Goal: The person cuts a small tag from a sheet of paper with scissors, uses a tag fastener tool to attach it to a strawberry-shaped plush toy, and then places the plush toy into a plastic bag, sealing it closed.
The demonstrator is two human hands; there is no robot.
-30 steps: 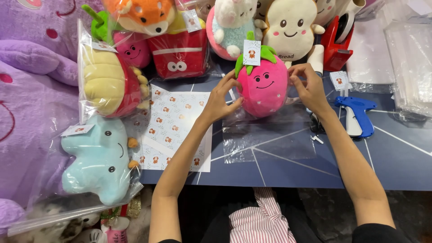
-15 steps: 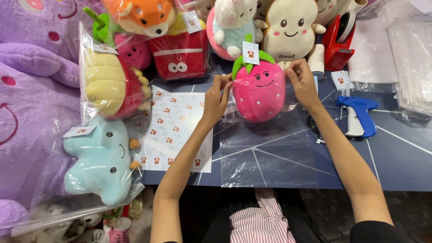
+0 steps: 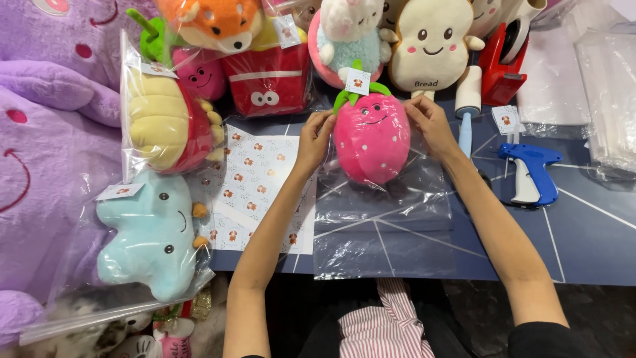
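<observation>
Strawberry plush (image 3: 371,136) between left hand (image 3: 313,136) and right hand (image 3: 432,122) — inside clear bag (image 3: 384,219).

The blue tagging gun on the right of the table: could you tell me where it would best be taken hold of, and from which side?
Probably by its white handle: the blue tagging gun lies flat on the table, blue barrel pointing left and handle pointing towards the person. Coming from the near side with the right hand looks easiest, since the table there shows bare.

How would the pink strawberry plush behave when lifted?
The strawberry plush looks stuffed, so probably light and squashy. Both hands, left hand and right hand, steady it; its rounded body might roll. The clear bag looks slippery.
</observation>
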